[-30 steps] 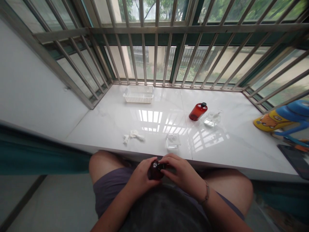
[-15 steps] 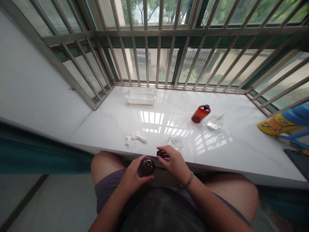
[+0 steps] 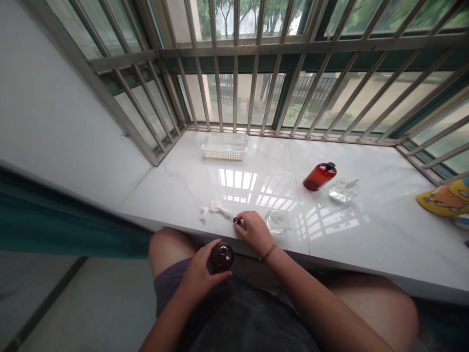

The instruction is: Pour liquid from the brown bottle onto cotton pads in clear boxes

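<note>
My left hand [image 3: 198,274] is wrapped round a dark brown bottle [image 3: 222,260], held upright over my lap below the ledge's edge. The bottle's mouth faces up, uncapped. Over the front of the white ledge, my right hand [image 3: 255,231] pinches a small black cap [image 3: 236,221] between thumb and fingers; part of it is hidden by them. Crumpled white tissue [image 3: 219,208] lies just left of that hand. On its right sits a clear plastic piece [image 3: 279,220].
Farther back on the ledge [image 3: 176,183] stands a white perforated basket [image 3: 224,154]. A red-brown bottle with a black cap [image 3: 318,177] lies tilted beside another clear plastic piece [image 3: 343,190]. At the right edge is a yellow cartoon-printed container [image 3: 441,201]. Metal bars [image 3: 236,93] line the window.
My right hand has moved forward and left with the cap, from beside the bottle to over the ledge near the tissue. My left hand still holds the bottle. The view has shifted slightly.
</note>
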`<state>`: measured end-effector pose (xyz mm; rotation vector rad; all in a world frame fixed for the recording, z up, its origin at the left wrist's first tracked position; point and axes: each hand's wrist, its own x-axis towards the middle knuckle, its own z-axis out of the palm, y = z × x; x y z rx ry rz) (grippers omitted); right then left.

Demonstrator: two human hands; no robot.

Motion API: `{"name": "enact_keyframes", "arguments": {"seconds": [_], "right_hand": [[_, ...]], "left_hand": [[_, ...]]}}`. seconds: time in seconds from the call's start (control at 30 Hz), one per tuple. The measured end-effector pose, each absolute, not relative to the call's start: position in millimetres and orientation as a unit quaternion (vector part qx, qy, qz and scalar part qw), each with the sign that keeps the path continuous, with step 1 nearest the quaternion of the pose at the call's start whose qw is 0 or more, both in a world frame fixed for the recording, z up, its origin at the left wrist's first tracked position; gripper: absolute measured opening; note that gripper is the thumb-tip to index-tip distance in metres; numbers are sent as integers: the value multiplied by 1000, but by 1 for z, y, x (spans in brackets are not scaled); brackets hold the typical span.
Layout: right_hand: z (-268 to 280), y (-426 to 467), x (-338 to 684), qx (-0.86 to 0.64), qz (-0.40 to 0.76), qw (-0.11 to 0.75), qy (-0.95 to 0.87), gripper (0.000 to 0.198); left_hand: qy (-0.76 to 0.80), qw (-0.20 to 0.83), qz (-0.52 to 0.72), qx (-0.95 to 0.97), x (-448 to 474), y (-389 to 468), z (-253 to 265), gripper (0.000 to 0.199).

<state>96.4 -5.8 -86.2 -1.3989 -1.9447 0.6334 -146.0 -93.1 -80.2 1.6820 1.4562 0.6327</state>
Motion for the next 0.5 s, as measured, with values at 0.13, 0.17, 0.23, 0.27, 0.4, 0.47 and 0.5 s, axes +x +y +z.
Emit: {"name": "enact_keyframes", "arguments": {"seconds": [0.13, 0.17, 0.23, 0.27, 0.4, 0.47, 0.5], "right_hand": [[-97, -3, 94, -530, 232, 336, -743, 13], [-97, -5, 95, -531, 231, 342, -740, 12], [-97, -16, 100, -529, 234, 352, -736, 11], [-96, -25, 104, -526, 240, 354, -735, 10], [-100, -74, 123, -483, 309, 310, -758, 15], [-116, -97, 133, -458, 362, 253, -772, 15], [-128, -105, 136, -454, 386, 220, -772, 16]], "left_hand": [[578, 408, 252, 660, -144, -92, -78, 85], [577, 410, 254, 660, -143, -92, -78, 85], [572, 412, 256, 662, -142, -92, -75, 86], [571, 412, 257, 663, -142, -92, -74, 86], [567, 410, 255, 668, -141, -91, -69, 87], [562, 410, 249, 674, -140, -91, -68, 87], [560, 409, 245, 678, -140, -90, -67, 87]]}}
